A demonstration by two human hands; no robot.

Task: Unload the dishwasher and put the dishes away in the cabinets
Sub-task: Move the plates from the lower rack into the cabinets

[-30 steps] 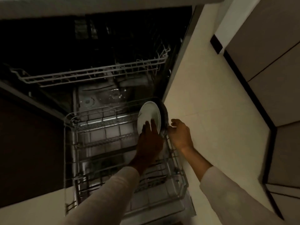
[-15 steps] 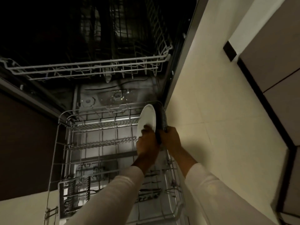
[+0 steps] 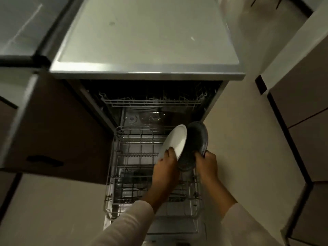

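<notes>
The dishwasher stands open with its lower rack [image 3: 134,157] pulled out over the door. My left hand [image 3: 166,170] grips the lower edge of a white plate [image 3: 174,142], held tilted above the rack's right side. My right hand [image 3: 206,166] grips the rim of a dark grey plate [image 3: 195,144] just right of the white one; the two plates overlap. The upper rack [image 3: 150,102] sits back inside the machine.
A steel countertop [image 3: 145,36] covers the dishwasher. A brown cabinet door [image 3: 53,132] with a dark handle hangs open at the left. Pale floor tiles [image 3: 239,148] lie to the right, bordered by brown cabinet fronts [image 3: 305,107].
Both plates have come up out of the lower rack, one in each hand. My view has pulled back and up, so the countertop now shows.
</notes>
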